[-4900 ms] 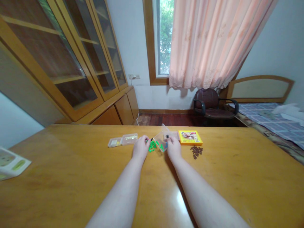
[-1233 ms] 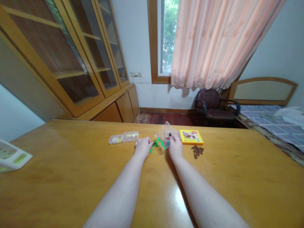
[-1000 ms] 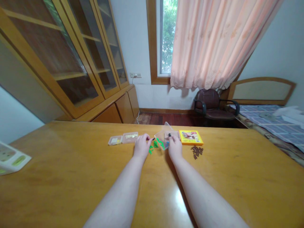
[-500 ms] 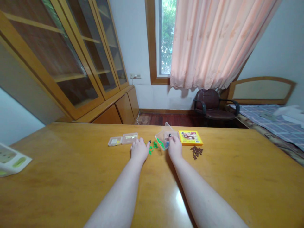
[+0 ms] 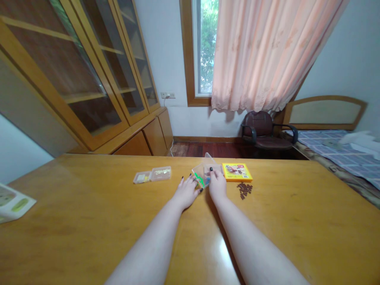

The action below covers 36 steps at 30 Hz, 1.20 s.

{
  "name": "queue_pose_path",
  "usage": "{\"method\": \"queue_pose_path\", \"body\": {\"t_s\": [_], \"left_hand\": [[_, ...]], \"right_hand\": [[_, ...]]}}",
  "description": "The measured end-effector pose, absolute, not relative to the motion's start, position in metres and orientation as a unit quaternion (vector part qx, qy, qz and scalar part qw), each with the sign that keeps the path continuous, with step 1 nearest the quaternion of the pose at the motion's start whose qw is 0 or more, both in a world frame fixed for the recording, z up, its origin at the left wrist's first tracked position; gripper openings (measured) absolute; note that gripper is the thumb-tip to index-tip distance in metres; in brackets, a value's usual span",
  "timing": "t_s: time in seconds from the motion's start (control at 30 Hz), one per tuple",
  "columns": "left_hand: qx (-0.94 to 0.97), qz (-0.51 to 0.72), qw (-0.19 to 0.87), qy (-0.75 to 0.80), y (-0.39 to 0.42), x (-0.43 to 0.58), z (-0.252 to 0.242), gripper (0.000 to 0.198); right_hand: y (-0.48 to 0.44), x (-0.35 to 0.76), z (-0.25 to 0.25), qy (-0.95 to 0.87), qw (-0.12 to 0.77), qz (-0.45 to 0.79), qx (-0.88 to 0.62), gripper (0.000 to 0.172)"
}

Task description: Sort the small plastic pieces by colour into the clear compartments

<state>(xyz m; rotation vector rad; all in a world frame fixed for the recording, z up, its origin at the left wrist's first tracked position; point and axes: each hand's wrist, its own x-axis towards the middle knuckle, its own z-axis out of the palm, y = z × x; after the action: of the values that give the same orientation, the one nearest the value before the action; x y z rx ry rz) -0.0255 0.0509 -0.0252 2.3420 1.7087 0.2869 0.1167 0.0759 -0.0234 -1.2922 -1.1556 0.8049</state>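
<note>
My right hand (image 5: 217, 185) grips the near right side of a clear plastic box (image 5: 208, 169), which is tilted with its lid up. Small green pieces (image 5: 199, 179) lie along the box's left inner side, and a bit of blue shows near my right thumb. Just left of the box, my left hand (image 5: 187, 192) rests palm down on the table with fingers spread. Its fingers cover the spot where loose green pieces lay. What is under the palm is hidden.
An open clear case (image 5: 160, 173) with pale small pieces sits on the wooden table (image 5: 118, 221) at left. Right of my hands are a yellow box (image 5: 237, 172) and a pile of brown pieces (image 5: 244, 190). A white power strip (image 5: 14, 204) stands at the far left.
My left hand has slid right toward the clear box, over the loose green pieces, which are now out of sight. My right hand still holds the box in nearly the same place.
</note>
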Motion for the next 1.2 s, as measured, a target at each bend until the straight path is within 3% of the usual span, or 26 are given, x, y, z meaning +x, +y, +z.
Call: {"method": "queue_pose_path", "body": {"t_s": [0.1, 0.3, 0.73, 1.2], "left_hand": [[0.807, 0.130, 0.114, 0.565, 0.0522, -0.0257, -0.0228, 0.031], [0.784, 0.161, 0.098, 0.591, 0.0572, -0.0301, -0.0200, 0.023], [0.717, 0.100, 0.042, 0.689, 0.0565, -0.0312, -0.0173, 0.019], [0.712, 0.126, 0.049, 0.689, 0.0573, -0.0320, -0.0190, 0.011]], "right_hand": [[0.0758, 0.1171, -0.0232, -0.494, 0.578, 0.346, -0.550, 0.033], [0.0747, 0.1164, -0.0224, -0.494, 0.580, 0.342, -0.550, 0.034], [0.0739, 0.1168, -0.0220, -0.497, 0.571, 0.343, -0.555, 0.036], [0.0755, 0.1169, -0.0253, -0.496, 0.569, 0.339, -0.561, 0.035]]}}
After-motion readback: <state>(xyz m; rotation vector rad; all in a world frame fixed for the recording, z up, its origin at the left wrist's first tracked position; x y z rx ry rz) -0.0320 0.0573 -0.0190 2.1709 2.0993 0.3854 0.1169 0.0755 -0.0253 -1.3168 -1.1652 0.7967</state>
